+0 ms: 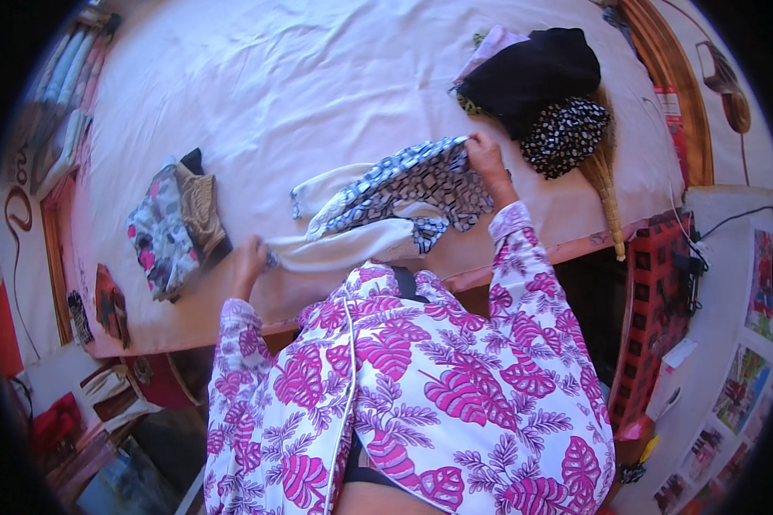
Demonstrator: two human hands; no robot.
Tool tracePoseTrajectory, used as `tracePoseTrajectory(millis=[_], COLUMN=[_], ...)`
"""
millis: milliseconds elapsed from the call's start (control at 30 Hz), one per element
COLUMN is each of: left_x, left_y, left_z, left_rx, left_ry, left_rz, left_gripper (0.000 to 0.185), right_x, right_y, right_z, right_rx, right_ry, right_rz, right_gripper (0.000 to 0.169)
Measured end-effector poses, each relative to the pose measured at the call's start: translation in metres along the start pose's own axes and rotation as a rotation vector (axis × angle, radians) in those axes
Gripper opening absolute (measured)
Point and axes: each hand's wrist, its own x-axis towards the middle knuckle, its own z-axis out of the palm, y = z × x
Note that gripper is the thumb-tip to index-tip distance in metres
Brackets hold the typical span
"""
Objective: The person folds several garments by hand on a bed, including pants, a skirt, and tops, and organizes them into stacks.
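Observation:
A garment with a blue, white and black patterned body and cream sleeves [396,183] lies stretched across the near part of a pale sheet on a bed [232,103]. My right hand [486,161] grips its patterned cloth at the right end. At the left, my left hand [251,257] holds the patterned cuff of the nearer cream sleeve. Another cream sleeve lies along the garment's far side. Left of my left hand is a pile of folded clothes [164,232], with a floral grey piece and a tan knitted piece.
At the far right sit a black cloth [538,74], a black-and-white dotted cloth [563,135] and a straw broom [605,187]. Small folded cloths [111,306] lie at the left corner. Wooden bed ends [683,90] bound both sides. A red-and-black checked cloth [657,309] hangs at right.

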Motion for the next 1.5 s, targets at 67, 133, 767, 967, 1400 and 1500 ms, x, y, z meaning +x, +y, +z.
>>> tracePoseTrajectory(millis=[67, 133, 767, 967, 1400, 1500], left_x=[0.017, 0.045, -0.003, -0.024, -0.043, -0.029], left_y=[-0.032, -0.022, 0.092, 0.003, -0.015, 0.002], left_z=[-0.011, -0.037, -0.232, -0.077, -0.027, -0.022], left_rx=[-0.011, -0.254, -0.573, -0.337, -0.141, -0.145], left_ry=[0.251, 0.325, 1.004, 0.562, 0.326, 0.351], left_rz=[0.145, 0.118, 0.321, 0.339, 0.181, 0.208], left_gripper=[0.022, 0.013, 0.015, 0.008, 0.017, 0.018], right_x=[0.013, 0.04, -0.004, -0.113, -0.086, -0.055], right_y=[-0.024, -0.032, -0.143, -0.013, -0.023, -0.05], right_z=[0.001, -0.013, -0.181, -0.126, -0.072, -0.047], right_rx=[0.111, 0.184, 0.575, -0.027, -0.158, -0.148], right_ry=[0.035, 0.05, 0.395, -0.056, -0.308, -0.359], right_rz=[-0.092, -0.041, -0.304, -0.082, -0.127, -0.168], right_gripper=[0.016, 0.011, 0.015, 0.013, 0.016, 0.016])
